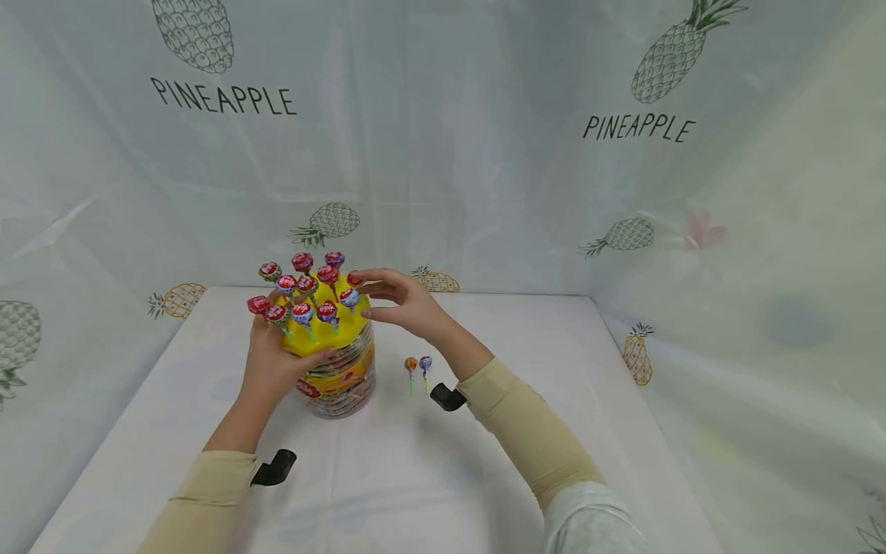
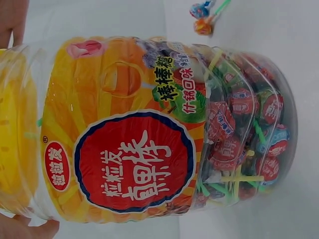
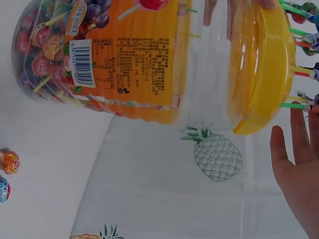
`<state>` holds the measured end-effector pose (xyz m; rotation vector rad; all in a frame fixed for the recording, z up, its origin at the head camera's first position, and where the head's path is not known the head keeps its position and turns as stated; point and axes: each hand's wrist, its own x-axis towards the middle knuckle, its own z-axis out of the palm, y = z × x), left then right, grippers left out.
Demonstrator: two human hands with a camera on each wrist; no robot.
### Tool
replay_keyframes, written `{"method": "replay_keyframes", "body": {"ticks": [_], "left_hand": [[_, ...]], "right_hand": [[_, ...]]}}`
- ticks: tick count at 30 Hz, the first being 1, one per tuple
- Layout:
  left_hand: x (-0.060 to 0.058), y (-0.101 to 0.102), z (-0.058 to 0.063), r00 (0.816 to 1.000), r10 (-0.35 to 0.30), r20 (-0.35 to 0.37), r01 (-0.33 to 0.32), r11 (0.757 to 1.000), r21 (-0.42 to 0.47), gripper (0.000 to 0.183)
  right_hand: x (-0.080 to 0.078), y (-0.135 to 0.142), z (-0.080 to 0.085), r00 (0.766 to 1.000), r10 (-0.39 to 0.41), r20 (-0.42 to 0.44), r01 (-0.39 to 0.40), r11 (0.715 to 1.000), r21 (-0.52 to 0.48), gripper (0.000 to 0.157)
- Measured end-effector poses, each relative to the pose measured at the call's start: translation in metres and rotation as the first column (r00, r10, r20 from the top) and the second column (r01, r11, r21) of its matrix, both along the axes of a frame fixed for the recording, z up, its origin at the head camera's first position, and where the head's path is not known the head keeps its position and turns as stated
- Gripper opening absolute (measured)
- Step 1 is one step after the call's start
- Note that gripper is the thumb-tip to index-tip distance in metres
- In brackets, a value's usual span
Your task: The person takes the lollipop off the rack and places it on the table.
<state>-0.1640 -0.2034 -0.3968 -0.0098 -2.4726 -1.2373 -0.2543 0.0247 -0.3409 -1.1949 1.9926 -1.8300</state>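
A clear lollipop jar (image 1: 339, 385) with an orange label stands on the table. Lollipops (image 1: 302, 313) stick up by their stems from its yellow lid (image 1: 320, 338). My left hand (image 1: 272, 362) grips the lid's near left side, thumb across the front and the other fingers partly hidden behind lollipops. At the lid's right edge, my right hand (image 1: 404, 304) has its fingers extended and thumb apart. Its fingertips are at a red lollipop (image 1: 354, 278); whether they touch it is unclear. The right wrist view shows this hand (image 3: 299, 169) beside the stems.
Two loose lollipops, one orange (image 1: 411, 363) and one blue (image 1: 425, 362), lie on the white table (image 1: 540, 369) right of the jar. A pineapple-print curtain (image 1: 471, 154) hangs behind and along the sides. More wrapped lollipops (image 2: 239, 119) fill the jar's lower part.
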Motion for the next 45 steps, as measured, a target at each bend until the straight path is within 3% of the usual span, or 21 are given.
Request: {"method": "replay_keyframes", "body": {"ticks": [8, 13, 18, 26, 34, 40, 45], "left_hand": [[-0.002, 0.0, -0.005, 1.0, 0.008, 0.007, -0.008, 1.0, 0.018, 0.109], [-0.003, 0.0, -0.009, 1.0, 0.012, 0.007, -0.012, 0.999, 0.032, 0.109], [-0.004, 0.001, -0.01, 1.0, 0.002, -0.025, -0.002, 1.0, 0.022, 0.107], [-0.004, -0.001, -0.011, 1.0, 0.008, -0.008, -0.008, 0.999, 0.035, 0.107], [-0.002, 0.0, -0.008, 1.0, 0.014, -0.022, -0.013, 1.0, 0.017, 0.108], [-0.002, -0.001, -0.007, 0.999, 0.009, -0.042, -0.008, 1.0, 0.008, 0.108], [-0.002, -0.003, -0.007, 1.0, 0.002, -0.003, -0.002, 1.0, 0.009, 0.109]], "right_hand": [[0.006, 0.015, 0.005, 0.995, -0.045, 0.091, 0.065, 0.974, -0.218, 0.043], [0.006, 0.04, 0.001, 0.989, -0.063, 0.136, 0.094, 0.967, -0.235, 0.044], [0.003, 0.068, -0.014, 0.972, -0.122, 0.2, 0.16, 0.969, -0.187, 0.046], [0.0, 0.102, -0.057, 0.909, -0.292, 0.298, 0.295, 0.955, 0.036, 0.048], [-0.01, 0.117, -0.113, 0.866, -0.355, 0.353, 0.316, 0.934, 0.165, 0.05], [-0.014, 0.115, -0.137, 0.839, -0.392, 0.377, 0.33, 0.918, 0.22, 0.048], [-0.013, 0.114, -0.152, 0.836, -0.385, 0.391, 0.307, 0.919, 0.249, 0.049]]}}
